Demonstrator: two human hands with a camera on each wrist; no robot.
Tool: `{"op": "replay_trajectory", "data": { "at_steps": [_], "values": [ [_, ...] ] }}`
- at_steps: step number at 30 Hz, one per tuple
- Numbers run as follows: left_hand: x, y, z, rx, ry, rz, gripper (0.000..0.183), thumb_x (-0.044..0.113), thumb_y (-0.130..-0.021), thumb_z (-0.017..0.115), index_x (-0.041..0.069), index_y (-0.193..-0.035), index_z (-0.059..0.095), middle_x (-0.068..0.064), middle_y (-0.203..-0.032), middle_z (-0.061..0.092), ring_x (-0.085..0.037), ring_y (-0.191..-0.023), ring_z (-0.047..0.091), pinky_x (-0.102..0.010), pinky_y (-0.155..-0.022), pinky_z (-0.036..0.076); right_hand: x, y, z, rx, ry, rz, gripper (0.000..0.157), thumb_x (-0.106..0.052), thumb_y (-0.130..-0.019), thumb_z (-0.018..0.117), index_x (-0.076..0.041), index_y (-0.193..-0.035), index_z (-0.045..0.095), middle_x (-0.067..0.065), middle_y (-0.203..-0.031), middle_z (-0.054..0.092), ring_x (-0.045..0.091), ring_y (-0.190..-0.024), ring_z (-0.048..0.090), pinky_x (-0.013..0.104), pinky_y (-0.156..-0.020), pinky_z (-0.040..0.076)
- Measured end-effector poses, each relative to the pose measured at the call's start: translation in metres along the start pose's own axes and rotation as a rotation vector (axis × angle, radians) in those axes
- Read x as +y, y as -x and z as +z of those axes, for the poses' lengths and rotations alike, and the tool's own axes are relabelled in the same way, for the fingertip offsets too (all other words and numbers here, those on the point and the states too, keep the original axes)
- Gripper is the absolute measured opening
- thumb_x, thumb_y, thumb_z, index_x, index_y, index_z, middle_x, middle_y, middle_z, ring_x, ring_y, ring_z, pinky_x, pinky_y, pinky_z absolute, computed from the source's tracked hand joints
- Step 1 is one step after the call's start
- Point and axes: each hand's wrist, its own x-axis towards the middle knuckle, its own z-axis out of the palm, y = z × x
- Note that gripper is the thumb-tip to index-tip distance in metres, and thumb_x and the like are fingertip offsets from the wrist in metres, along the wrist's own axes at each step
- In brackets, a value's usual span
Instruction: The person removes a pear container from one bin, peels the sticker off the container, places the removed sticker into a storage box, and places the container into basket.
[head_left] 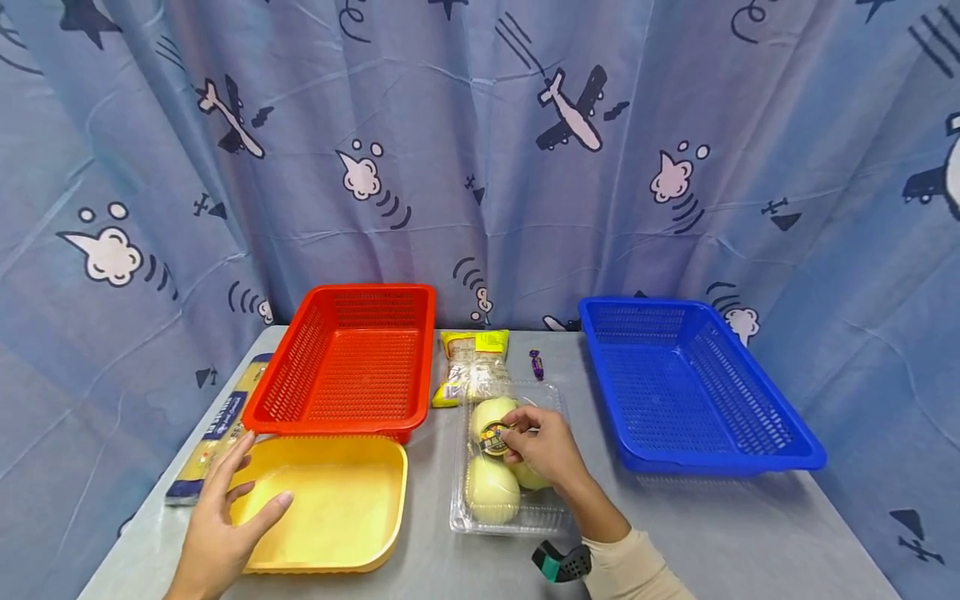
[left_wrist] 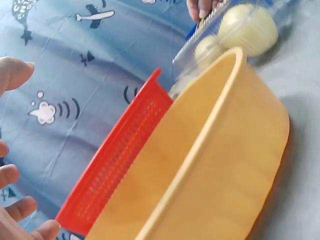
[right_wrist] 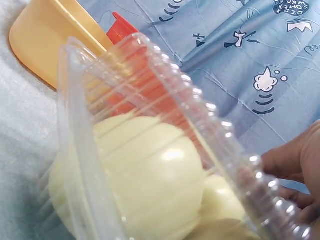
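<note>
My right hand [head_left: 545, 442] is over the lid of a clear plastic box [head_left: 543, 521], its thumb and fingers bent together right at a round dark label [head_left: 492, 439]. I cannot tell whether they pinch the label or only touch it. Pale yellow-green round fruits [head_left: 492, 492] show through the plastic, and one fruit [right_wrist: 145, 175] fills much of the right wrist view. Over the left side of a yellow plastic tub [head_left: 326, 504] is my left hand [head_left: 225, 517], fingers spread, holding nothing. Its thumb overlaps the tub in the head view.
A red basket [head_left: 367, 379] stands behind the tub, a blue basket [head_left: 667, 392] on the right. Between them lie a yellow snack bag [head_left: 474, 367] and a purple-wrapped candy [head_left: 537, 365]. A long yellow-and-blue packet [head_left: 225, 417] lies along the left edge. Patterned curtains [head_left: 480, 167] hang behind.
</note>
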Motion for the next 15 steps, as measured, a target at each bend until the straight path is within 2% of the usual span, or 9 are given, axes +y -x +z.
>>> {"op": "replay_trajectory", "data": {
  "at_steps": [3,5,6,8,10,11,12,15],
  "values": [
    [-0.006,0.0,-0.004,0.005,-0.029,-0.037,0.084,0.025,-0.086,0.076,0.017,-0.154,0.027,-0.013,-0.15,0.027,-0.033,-0.123,0.032,-0.002,-0.081,0.029,0.0,0.0,0.0,0.0,-0.002,-0.005,0.012,0.014,-0.082,0.065,0.007,-0.092,0.066,0.011,-0.069,0.055,0.024,-0.052,0.06,0.033,-0.051,0.054],
    [-0.01,0.0,-0.007,-0.003,-0.059,-0.074,0.084,0.029,-0.086,0.075,0.018,-0.154,0.026,-0.014,-0.152,0.026,-0.035,-0.127,0.029,-0.006,-0.083,0.029,0.0,0.0,0.0,-0.002,-0.008,0.0,0.012,0.014,-0.082,0.065,0.007,-0.092,0.066,0.012,-0.069,0.055,0.024,-0.052,0.06,0.033,-0.051,0.054],
    [-0.012,0.001,-0.009,-0.011,-0.076,-0.092,0.085,0.031,-0.086,0.074,0.019,-0.155,0.025,-0.014,-0.153,0.024,-0.037,-0.129,0.027,-0.011,-0.09,0.03,0.001,0.0,0.0,-0.002,-0.01,0.003,0.012,0.014,-0.082,0.065,0.007,-0.092,0.066,0.012,-0.069,0.055,0.024,-0.052,0.06,0.033,-0.051,0.054],
    [-0.017,0.001,-0.012,-0.025,-0.1,-0.11,0.086,0.033,-0.086,0.074,0.019,-0.155,0.025,-0.015,-0.154,0.022,-0.041,-0.133,0.021,-0.029,-0.103,0.032,0.001,-0.001,0.0,-0.001,-0.009,0.006,0.012,0.014,-0.082,0.065,0.007,-0.092,0.066,0.012,-0.069,0.055,0.024,-0.052,0.06,0.033,-0.051,0.054],
    [-0.022,0.002,-0.014,-0.036,-0.118,-0.1,0.085,0.033,-0.085,0.075,0.016,-0.154,0.028,-0.017,-0.155,0.021,-0.044,-0.135,0.017,-0.054,-0.105,0.028,0.001,-0.001,0.0,0.002,-0.007,0.009,0.012,0.013,-0.082,0.065,0.007,-0.093,0.066,0.011,-0.069,0.055,0.024,-0.053,0.06,0.033,-0.051,0.054],
    [-0.025,0.003,-0.015,-0.04,-0.125,-0.088,0.085,0.033,-0.085,0.075,0.014,-0.153,0.029,-0.017,-0.155,0.021,-0.046,-0.135,0.016,-0.065,-0.102,0.023,0.002,-0.001,0.0,0.004,-0.005,0.01,0.012,0.013,-0.082,0.065,0.007,-0.093,0.066,0.011,-0.069,0.055,0.024,-0.053,0.061,0.033,-0.051,0.054],
    [-0.028,0.004,-0.015,-0.04,-0.129,-0.064,0.084,0.031,-0.084,0.076,0.01,-0.152,0.031,-0.019,-0.154,0.022,-0.049,-0.134,0.016,-0.071,-0.099,0.019,0.001,-0.001,0.0,0.005,-0.003,0.01,0.012,0.013,-0.083,0.065,0.007,-0.093,0.066,0.011,-0.07,0.055,0.024,-0.053,0.061,0.033,-0.052,0.054],
    [-0.036,0.005,-0.014,-0.034,-0.154,0.016,0.08,0.026,-0.082,0.078,0.003,-0.147,0.038,-0.023,-0.15,0.027,-0.053,-0.131,0.019,-0.074,-0.1,0.007,0.001,-0.001,0.001,0.008,0.002,0.018,0.012,0.013,-0.083,0.065,0.006,-0.093,0.066,0.011,-0.07,0.054,0.025,-0.053,0.061,0.034,-0.053,0.055]
  ]
}}
